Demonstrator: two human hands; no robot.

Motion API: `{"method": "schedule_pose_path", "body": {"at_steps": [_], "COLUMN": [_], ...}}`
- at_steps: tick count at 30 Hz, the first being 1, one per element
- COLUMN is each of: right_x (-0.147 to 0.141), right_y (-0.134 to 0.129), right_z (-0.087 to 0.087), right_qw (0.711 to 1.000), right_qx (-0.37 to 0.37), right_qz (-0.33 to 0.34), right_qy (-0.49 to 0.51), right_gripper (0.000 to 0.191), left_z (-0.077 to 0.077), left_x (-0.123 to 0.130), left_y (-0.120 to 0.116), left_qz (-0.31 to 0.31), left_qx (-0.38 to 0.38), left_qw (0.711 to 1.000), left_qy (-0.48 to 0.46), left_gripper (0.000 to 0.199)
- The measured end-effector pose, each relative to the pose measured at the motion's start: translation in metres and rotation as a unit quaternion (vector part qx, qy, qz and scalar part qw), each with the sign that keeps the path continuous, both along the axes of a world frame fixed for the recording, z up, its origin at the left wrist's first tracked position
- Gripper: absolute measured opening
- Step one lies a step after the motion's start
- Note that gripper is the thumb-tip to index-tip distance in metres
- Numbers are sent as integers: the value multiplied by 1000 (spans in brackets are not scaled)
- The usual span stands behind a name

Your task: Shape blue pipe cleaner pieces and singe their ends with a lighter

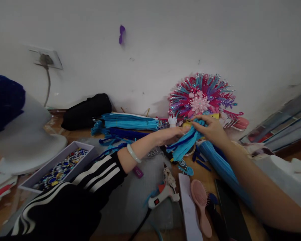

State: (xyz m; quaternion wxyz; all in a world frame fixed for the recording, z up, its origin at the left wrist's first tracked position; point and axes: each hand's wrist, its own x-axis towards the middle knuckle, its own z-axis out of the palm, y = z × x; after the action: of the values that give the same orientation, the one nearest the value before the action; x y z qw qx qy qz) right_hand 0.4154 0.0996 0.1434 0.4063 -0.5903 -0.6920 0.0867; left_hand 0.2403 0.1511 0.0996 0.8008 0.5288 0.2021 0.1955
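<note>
A bundle of light blue fuzzy stems (184,149), with darker blue ones among them, hangs aslant over the back of the table. Its upper end is gripped by my right hand (209,127), thumb and fingers closed round it. My left hand (177,133) is at the bundle's left side, its fingers partly hidden behind the stems, so their hold is unclear. Just behind my hands stands a large pink, purple and blue beaded headdress (200,100). A light blue bundle (130,122) and dark blue stems lie to the left.
Nearer me lie a glue gun (163,195), a white strip (189,207), a pink hairbrush (200,194) and a dark flat object (232,211). At left are a bead box (90,157), a white stand (32,140) and a black pouch (87,110). Long blue stems (220,164) lie under my right forearm.
</note>
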Motion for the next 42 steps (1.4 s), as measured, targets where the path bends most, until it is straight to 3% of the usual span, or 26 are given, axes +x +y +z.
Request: {"method": "schedule_pose_path", "body": {"at_steps": [3,6,8,10,11,13,14,17,19,24,31,36,42], "right_x": [-33,-33,-9,26,44,74,85,96,93,86,83,75,86], "right_y": [0,2,2,-2,-5,-11,-14,-16,-13,-2,5,3,-15], "right_z": [1,-2,-11,-29,-41,-69,-83,-118,-130,-131,-126,-127,-117], "right_qw": [998,999,997,976,952,903,895,905,916,915,906,902,901], "right_qx": [-4,-22,-55,-126,-185,-291,-314,-307,-286,-301,-323,-344,-372], "right_qz": [59,44,-25,-98,-130,-160,-163,-159,-151,-124,-146,-164,-186], "right_qy": [-25,-17,-43,-151,-208,-271,-272,-250,-237,-239,-233,-200,-127], "right_gripper": [22,30,32,22,17,15,13,14,20,20,9,16,20], "left_z": [10,9,2,-8,-15,-30,-38,-63,-77,-94,-86,-91,-96], "left_x": [-7,-26,-50,-80,-96,-127,-141,-170,-179,-180,-178,-177,-175], "left_y": [-31,-52,-62,-75,-82,-98,-105,-125,-134,-143,-146,-148,-150], "left_qz": [-62,2,44,96,111,154,169,234,253,234,283,333,319], "left_qx": [-41,-63,-91,-119,-132,-157,-166,-187,-199,-232,-285,-282,-287], "left_qw": [997,997,994,988,984,974,970,953,946,943,914,899,902], "left_qy": [17,40,41,36,44,51,50,52,42,57,62,43,34], "left_gripper": [18,24,29,27,27,30,32,40,38,33,9,15,21]}}
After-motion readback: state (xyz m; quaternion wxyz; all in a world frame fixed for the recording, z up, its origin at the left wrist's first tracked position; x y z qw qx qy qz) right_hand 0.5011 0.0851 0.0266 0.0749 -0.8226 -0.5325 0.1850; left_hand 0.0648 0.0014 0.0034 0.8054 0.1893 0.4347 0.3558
